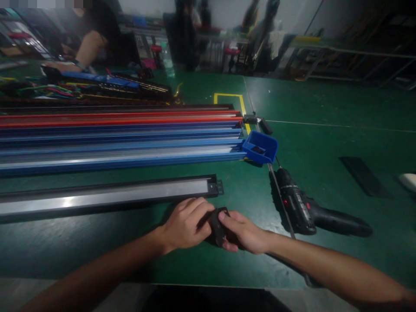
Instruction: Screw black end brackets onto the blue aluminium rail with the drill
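Both hands meet over the near side of the green table, around a small black part [218, 229], dark and blocky, perhaps an end cap. My right hand [248, 232] grips it, with the thumb on top and fingers underneath. My left hand [188, 223] is closed, its fingertips pinched against the part's left side; what lies inside those fingers is hidden. Just beyond my left hand lies a long black channel profile [130, 193] with a silvery inner face. A small slotted bracket [220, 187] sticks out of its right end.
Blue profiles [130, 149] and a red profile [130, 118] lie behind. A blue bin [260, 147] holds small dark pieces. To the right are a cordless drill [299, 203] and a flat black piece [362, 175]. Wires [39, 89] and a person's arm [89, 50] are at the back left.
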### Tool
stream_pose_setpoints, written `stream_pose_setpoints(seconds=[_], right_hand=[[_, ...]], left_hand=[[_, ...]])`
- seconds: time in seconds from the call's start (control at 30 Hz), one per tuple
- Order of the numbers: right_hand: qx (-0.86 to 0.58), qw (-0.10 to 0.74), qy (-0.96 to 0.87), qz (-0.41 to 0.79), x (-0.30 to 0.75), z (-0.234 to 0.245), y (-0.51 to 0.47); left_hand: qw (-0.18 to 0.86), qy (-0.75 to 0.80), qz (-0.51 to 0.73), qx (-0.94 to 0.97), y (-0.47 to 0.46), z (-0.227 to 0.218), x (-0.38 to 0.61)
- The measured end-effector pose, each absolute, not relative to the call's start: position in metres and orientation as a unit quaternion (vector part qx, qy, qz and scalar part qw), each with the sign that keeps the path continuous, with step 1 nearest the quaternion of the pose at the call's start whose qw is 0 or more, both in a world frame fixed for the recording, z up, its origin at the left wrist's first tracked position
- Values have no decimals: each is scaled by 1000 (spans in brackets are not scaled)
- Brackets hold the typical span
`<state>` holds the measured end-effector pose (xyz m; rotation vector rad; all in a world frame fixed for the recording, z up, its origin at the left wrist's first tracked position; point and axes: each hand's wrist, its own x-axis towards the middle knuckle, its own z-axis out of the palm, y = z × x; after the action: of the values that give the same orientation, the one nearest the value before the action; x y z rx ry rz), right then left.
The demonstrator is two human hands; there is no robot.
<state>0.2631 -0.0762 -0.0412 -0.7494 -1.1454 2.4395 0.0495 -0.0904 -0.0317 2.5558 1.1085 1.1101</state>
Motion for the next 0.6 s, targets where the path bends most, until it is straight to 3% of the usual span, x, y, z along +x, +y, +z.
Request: stream_pose_setpoints(seconds=[0.2, 0.6], right_hand=[[-261, 139, -491, 819, 265, -36, -77], [-287, 110, -485, 818, 263, -30, -83]], left_hand=[[-9, 355, 323, 878, -93, -35, 50], [-55, 352, 276, 893, -96, -40, 54]])
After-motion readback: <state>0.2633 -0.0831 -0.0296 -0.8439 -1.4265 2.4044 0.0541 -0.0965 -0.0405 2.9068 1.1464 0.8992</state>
